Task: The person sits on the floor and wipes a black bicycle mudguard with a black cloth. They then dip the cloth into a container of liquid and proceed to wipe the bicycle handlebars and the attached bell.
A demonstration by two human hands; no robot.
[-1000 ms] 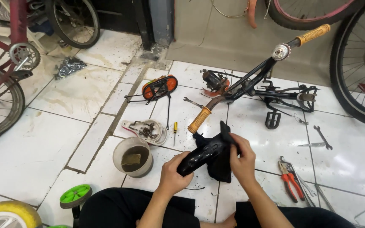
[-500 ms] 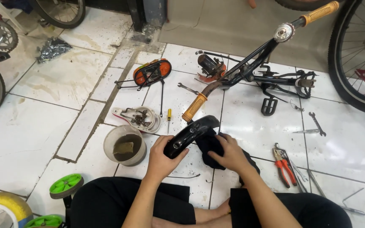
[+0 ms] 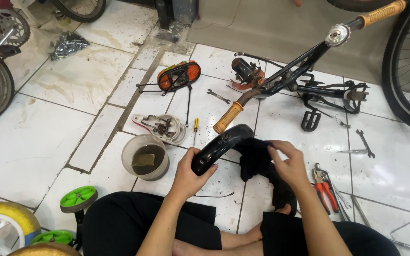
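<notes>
Both bare forearms reach forward from the bottom of the head view, elbows low and close to the body. The left hand (image 3: 191, 171) is curled, thumb on top and pointing right, fingers wrapped underneath in a firm grip, wrist fairly straight. The right hand (image 3: 288, 163) sits a little higher and to the right, back of the hand up, fingers bent and pinched together at the tips (thumb tucked beneath, mostly hidden). The hands are near each other but apart. Below, the legs are folded cross-legged, a bare foot showing between the knees.
</notes>
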